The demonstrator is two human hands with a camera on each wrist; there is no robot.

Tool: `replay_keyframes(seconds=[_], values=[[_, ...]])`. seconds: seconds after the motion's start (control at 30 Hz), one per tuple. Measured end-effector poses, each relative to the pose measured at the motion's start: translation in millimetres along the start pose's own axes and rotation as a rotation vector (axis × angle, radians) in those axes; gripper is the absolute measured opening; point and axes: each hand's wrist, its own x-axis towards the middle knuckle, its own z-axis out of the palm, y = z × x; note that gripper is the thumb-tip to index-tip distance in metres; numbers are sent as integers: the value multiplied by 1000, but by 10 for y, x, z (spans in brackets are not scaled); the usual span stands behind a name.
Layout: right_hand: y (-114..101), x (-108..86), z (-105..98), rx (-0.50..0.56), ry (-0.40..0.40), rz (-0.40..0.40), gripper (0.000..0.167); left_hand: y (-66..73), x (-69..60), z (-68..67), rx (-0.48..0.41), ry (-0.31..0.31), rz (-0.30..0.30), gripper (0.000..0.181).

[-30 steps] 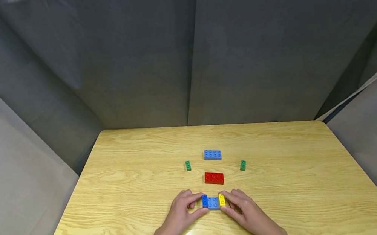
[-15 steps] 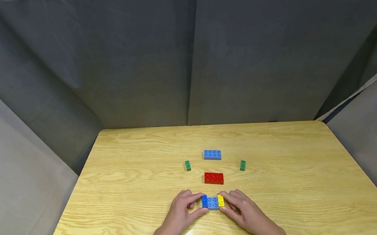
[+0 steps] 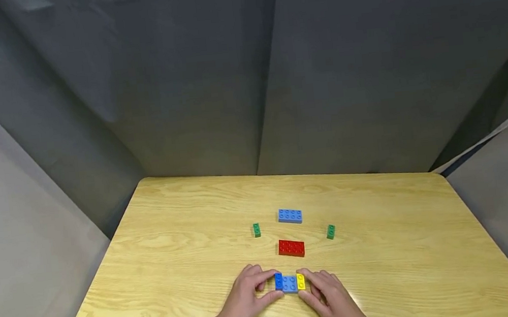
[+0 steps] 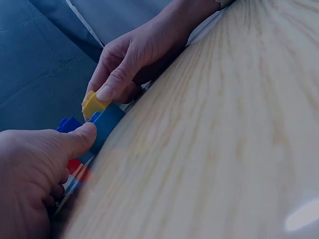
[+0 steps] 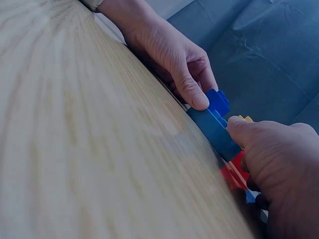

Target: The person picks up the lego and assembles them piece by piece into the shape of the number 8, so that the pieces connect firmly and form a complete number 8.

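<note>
left hand (image 3: 244, 299) pinches dark blue brick (image 3: 278, 281), right hand (image 3: 331, 298) yellow brick (image 3: 300, 281), fingers spanning each, at light blue brick (image 3: 289, 284) nine and three o'clock. apparent step: seating; next likely requires pressing, then release.

We see left hand (image 4: 32, 179) at lower left, thumb against dark blue brick (image 4: 69, 124), partly hiding it; left of upper centre, right hand (image 4: 134, 52) pinches yellow brick (image 4: 92, 106), thumb on near side; yellow brick sits on lighter blue brick (image 4: 107, 127) between both hands; below left thumb we spot red brick (image 4: 78, 170), partly hidden, blurred; wood-grain tabletop (image 4: 214, 139) slants through centre and right, glare (image 4: 304, 215) at lower right; dark cloth (image 4: 35, 64) at upper left, scrap of sleeve (image 4: 224, 3) at top edge
</note>
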Motion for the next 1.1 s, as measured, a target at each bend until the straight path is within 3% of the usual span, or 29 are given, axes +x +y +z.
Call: replay_keyframes(seconds=[0.43, 0.7, 1.1], values=[[-18, -43, 111, 50, 53, 2, 37, -72, -24, -17, 24, -6, 26, 46], [-41, -49, 73, 95, 23, 33, 40, -48, -17, -11, 52, -5, 31, 45], [-21, -68, 18, 87, 27, -2, 37, -14, -31, 20, 38, -4, 17, 46]])
